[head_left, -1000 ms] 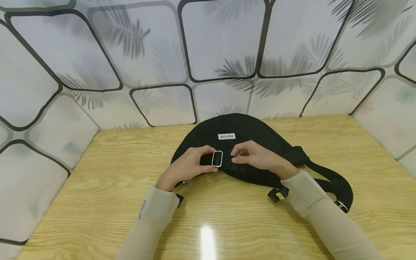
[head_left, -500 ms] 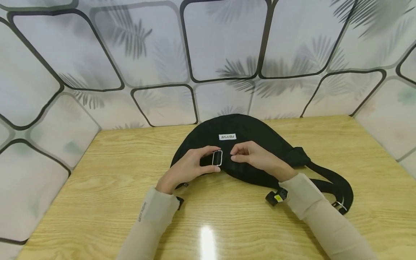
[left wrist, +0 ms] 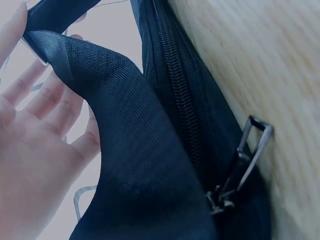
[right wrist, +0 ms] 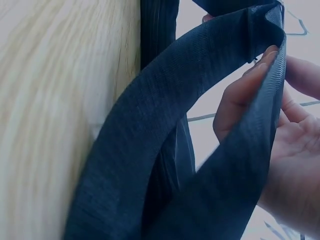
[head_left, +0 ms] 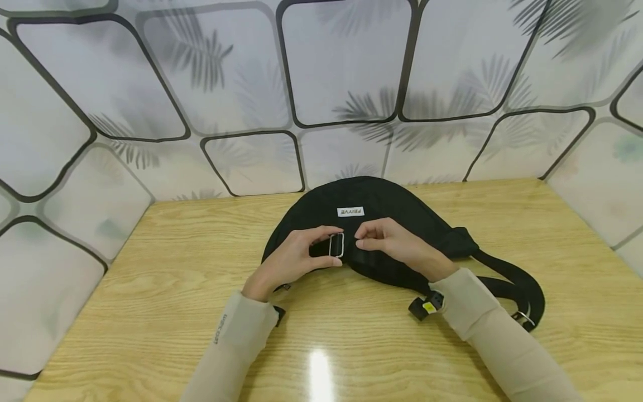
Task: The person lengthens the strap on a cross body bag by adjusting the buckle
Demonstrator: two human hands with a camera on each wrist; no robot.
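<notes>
1. Left hand [head_left: 293, 252]: gripping a metal buckle [head_left: 342, 244], thumb on the near edge, index finger on the far edge. Other fingers are spreading out behind it.
2. Webbing [left wrist: 135, 135] is passing through that buckle and hanging down beside the left palm, twisting slightly.
3. Right hand [head_left: 397, 245]: pinching a black strap [right wrist: 150, 102] between thumb and fingers, just right of the buckle. Fingers are curling in. Strap is folding at the fingertips, two runs dropping away from there. Can't tell if it's one piece with the webbing; dark on dark in head view.
4. Black bag [head_left: 379, 201] is lying on the worktop [head_left: 171, 290], under and beyond both hands, bulging side facing away from the person.
5. White label [head_left: 350, 212] is sitting on the bag, just beyond the gap between the hands, lettering upside down in head view.
6. Zipper [left wrist: 180, 95] is running along the bag beside the left hand; its metal pull [left wrist: 243, 155] is sticking out toward the worktop.
7. Strap loop [head_left: 536, 296] is curving off the bag to the right of the right hand, a second buckle [head_left: 524, 319] resting at its near bend.
</notes>
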